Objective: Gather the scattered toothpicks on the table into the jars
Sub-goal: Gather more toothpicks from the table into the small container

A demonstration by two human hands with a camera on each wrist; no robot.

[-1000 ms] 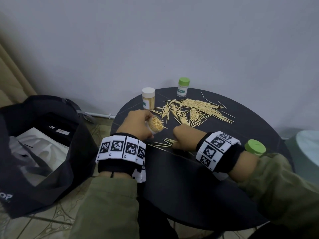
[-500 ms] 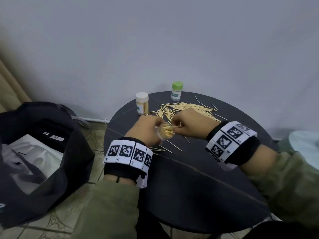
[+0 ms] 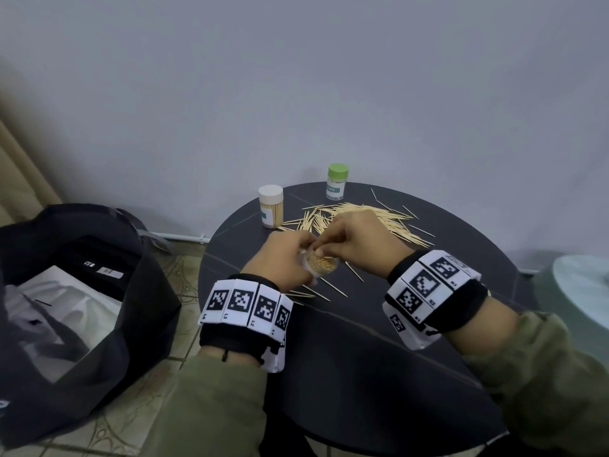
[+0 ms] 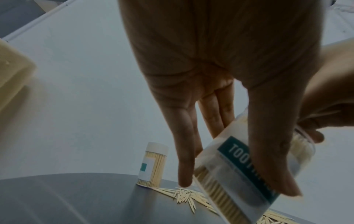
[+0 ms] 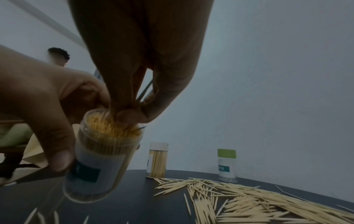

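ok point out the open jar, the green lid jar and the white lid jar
open jar point(image 5: 99, 153), right wrist view, clear side wall
green lid jar point(image 3: 337, 182), head view, body
white lid jar point(image 3: 271, 207), head view, body

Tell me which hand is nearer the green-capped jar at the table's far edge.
Right. The right hand works just in front of the green-capped jar, across the toothpick pile; the left hand sits further left, gripping the open jar.

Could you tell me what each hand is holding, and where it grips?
The left hand grips the open jar round its body. The right hand pinches toothpicks at the jar's mouth.
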